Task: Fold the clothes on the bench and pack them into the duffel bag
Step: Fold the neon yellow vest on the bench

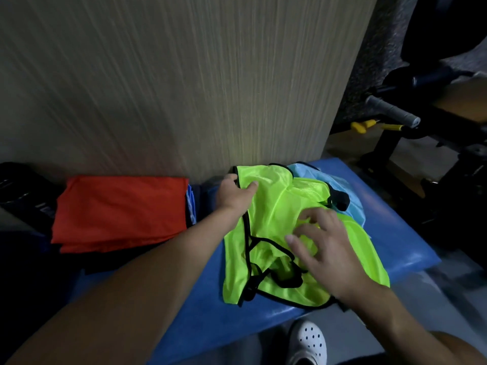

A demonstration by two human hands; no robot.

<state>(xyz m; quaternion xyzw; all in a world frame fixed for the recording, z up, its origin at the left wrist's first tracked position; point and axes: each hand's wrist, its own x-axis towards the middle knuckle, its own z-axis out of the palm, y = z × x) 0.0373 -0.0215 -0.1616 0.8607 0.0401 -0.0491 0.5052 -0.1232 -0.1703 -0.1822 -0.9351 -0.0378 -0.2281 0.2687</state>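
Centre frame — left hand [235, 194] pinches neon-yellow vest [274, 206] edge, right hand [322, 248] splayed flat on it. Folded red garment [121, 212] at left on blue bench [205, 306].

My right hand [325, 250] is smeared with blur, so I cannot tell whether its fingers [295, 239] press the neon bib [276, 214] or float just above it. My left hand [234, 196] grips the bib's 11 o'clock corner, its fingers mostly hidden behind the cloth. A light blue garment [340, 185] at 2 o'clock lies largely buried under the bib. Beneath the orange stack [121, 209] only a blue sliver [191, 204] shows. The dark bag [23, 191] at 9 o'clock runs off the left edge, and my white shoe [308, 341] off the bottom.
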